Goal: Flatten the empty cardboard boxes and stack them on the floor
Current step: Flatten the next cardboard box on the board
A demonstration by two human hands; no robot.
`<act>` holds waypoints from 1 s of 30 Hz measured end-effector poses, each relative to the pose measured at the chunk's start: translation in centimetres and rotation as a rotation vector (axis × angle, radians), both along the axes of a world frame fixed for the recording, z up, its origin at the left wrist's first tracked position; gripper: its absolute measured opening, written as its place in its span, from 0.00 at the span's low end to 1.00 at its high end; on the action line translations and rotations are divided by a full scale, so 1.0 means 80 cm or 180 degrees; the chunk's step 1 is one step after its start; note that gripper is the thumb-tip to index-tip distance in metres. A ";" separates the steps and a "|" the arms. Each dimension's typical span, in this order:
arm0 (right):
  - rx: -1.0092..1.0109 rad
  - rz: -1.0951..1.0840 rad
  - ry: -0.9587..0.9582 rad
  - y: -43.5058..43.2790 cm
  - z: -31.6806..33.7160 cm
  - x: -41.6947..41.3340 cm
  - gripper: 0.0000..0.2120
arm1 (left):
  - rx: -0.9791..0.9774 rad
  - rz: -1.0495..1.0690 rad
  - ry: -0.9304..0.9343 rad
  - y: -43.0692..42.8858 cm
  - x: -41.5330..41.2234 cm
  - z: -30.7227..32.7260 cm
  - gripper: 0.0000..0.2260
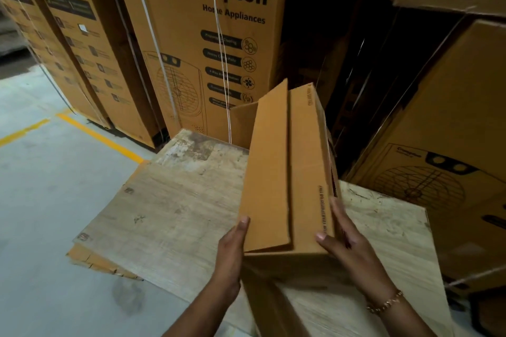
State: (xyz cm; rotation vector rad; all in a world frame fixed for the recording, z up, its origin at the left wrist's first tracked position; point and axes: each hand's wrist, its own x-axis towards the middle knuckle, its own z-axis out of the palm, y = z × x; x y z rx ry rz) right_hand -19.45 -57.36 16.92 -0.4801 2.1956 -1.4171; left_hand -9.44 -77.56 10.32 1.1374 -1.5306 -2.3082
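Printed Crompton cartons (pixel 208 44) behind yellow floor line (pixel 101 137).

Two hands (pixel 287 249) — one held box (pixel 284 172), five large printed cartons (pixel 208 44).

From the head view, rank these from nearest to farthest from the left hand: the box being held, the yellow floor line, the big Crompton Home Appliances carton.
1. Held box: touching the left hand, on its right.
2. Yellow floor line: on the floor, up and to the left.
3. Crompton Home Appliances carton: standing at the back, farthest.
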 end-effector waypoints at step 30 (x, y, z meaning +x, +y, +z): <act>0.2904 0.0876 0.1095 -0.055 -0.085 -0.009 0.59 | -0.4342 -0.3185 -0.1300 -0.006 -0.005 -0.005 0.48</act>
